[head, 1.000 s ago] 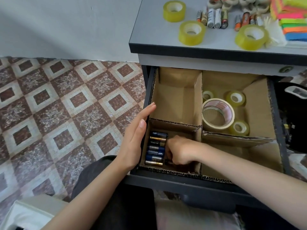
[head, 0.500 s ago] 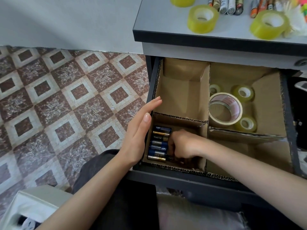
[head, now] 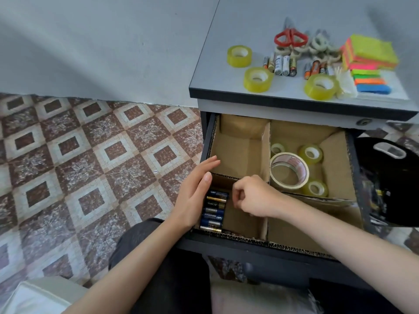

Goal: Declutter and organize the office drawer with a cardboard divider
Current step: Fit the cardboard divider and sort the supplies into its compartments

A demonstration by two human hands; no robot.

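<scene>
- Cardboard divider [head: 265,152] seated in the pulled-out drawer [head: 249,252], just under the front edge of the table [head: 215,82]; four compartments, with raw corrugated edges along the wall tops.
- Near-left compartment: batteries [head: 214,210] in a row, side by side, tight against the left wall; bare cardboard floor from their right ends to the middle partition.
- Left hand [head: 192,196] along the drawer's left edge, fingers straight and together, grip wide and holding nothing, fingertips by the left end of the cross wall.
- Right hand [head: 254,197] above that same compartment, apart from the batteries; grip closed, fingers curled in, nothing visible inside it; forearm across the near-right compartment and over the drawer's front rim.
- Far-left compartment: only cardboard floor and walls in sight.
- Far-right compartment: large tape roll [head: 292,160] near the middle partition, three small tape rolls [head: 311,154] close around it, one partly hidden behind; slanted cardboard wall narrowing the right side.
- On the table, back from its dark front edge: three yellow tape rolls [head: 258,79], loose batteries [head: 280,64] in two clusters, red scissors [head: 291,36], stacked sticky notes [head: 371,51].
- Left of the drawer: open tiled floor [head: 90,166] up to the wall [head: 113,53].
- Right of the drawer: black bag [head: 390,184] close beside its right side.
</scene>
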